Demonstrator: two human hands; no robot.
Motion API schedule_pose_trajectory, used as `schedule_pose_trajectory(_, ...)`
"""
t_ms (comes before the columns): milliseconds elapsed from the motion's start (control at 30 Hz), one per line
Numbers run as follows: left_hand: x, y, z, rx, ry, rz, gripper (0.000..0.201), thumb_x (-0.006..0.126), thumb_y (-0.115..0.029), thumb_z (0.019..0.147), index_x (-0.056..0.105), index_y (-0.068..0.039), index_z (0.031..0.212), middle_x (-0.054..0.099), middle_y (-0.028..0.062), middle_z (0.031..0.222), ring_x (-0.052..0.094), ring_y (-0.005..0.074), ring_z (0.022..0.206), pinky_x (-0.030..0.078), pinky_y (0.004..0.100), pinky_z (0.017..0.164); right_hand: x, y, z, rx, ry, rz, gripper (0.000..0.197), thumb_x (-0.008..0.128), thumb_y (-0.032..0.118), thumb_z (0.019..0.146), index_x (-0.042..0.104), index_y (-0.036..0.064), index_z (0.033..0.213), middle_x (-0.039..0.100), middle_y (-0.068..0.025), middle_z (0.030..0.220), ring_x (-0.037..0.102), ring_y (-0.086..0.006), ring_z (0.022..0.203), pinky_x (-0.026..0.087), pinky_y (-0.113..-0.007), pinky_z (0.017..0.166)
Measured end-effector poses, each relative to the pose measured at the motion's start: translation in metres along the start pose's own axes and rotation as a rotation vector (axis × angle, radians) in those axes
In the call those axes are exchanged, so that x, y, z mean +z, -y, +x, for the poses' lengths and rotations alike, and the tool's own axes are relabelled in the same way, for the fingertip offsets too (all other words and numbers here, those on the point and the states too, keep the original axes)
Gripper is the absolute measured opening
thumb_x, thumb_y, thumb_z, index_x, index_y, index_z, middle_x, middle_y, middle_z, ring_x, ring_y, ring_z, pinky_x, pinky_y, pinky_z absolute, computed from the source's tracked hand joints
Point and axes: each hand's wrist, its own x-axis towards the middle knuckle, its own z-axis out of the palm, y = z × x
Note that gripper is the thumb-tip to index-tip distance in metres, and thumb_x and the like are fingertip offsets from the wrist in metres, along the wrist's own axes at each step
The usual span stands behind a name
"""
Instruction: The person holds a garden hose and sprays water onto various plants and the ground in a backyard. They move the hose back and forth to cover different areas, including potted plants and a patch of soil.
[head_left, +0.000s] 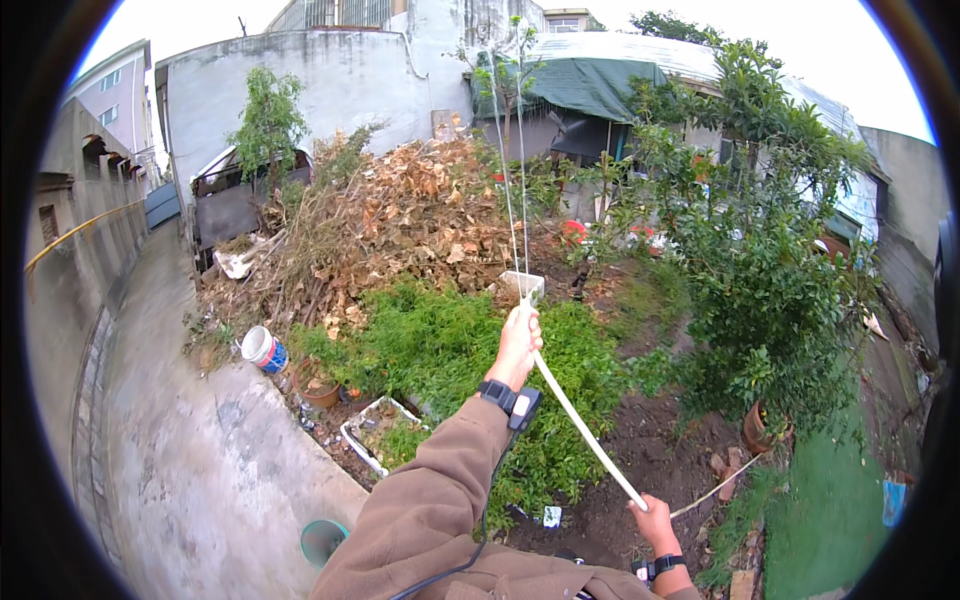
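Observation:
My left hand (517, 343), stretched out ahead, is closed around the end of a white hose (580, 425). Two thin streams of water (522, 190) shoot up and away from that end. Lower down and to the right, my right hand (655, 524) grips the same hose. Past it, the hose appears to run on along the ground to the right. Leafy green plants (440, 335) grow beneath and beyond my left hand. Behind them rises a large heap of dry brown leaves and twigs (400, 200).
A concrete path (200, 440) runs along the left, with a white and blue bucket (262, 348) and a green bucket (322, 541) on it. A white-rimmed planter (358, 445) lies at the bed's edge. Leafy trees (760, 280) and a terracotta pot (757, 430) stand right.

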Motion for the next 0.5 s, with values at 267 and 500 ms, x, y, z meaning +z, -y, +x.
schedule_pose_trajectory(267, 0.063, -0.052, 0.124, 0.07, 0.07, 0.027, 0.024, 0.04, -0.03, 0.097, 0.047, -0.01, 0.086, 0.039, -0.0036, 0.063, 0.03, 0.0057, 0.045, 0.026, 0.021, 0.037, -0.034, 0.059, 0.081, -0.178, -0.165, 0.151, 0.013, 0.056, 0.014, 0.087, 0.057, 0.0013, 0.088, 0.055, -0.0107, 0.072, 0.054, -0.0215, 0.066, 0.044, -0.033, 0.063)
schedule_pose_trajectory(500, 0.086, -0.042, 0.185, 0.091, 0.132, -0.122, 0.018, 0.042, -0.025, 0.095, 0.047, -0.01, 0.087, 0.039, -0.0039, 0.06, 0.034, 0.0074, 0.043, 0.029, 0.0224, 0.037, -0.058, 0.071, 0.117, -0.195, -0.199, 0.273, 0.016, 0.054, 0.015, 0.089, 0.06, 0.001, 0.089, 0.053, -0.0026, 0.071, 0.049, -0.0114, 0.064, 0.042, -0.027, 0.059)
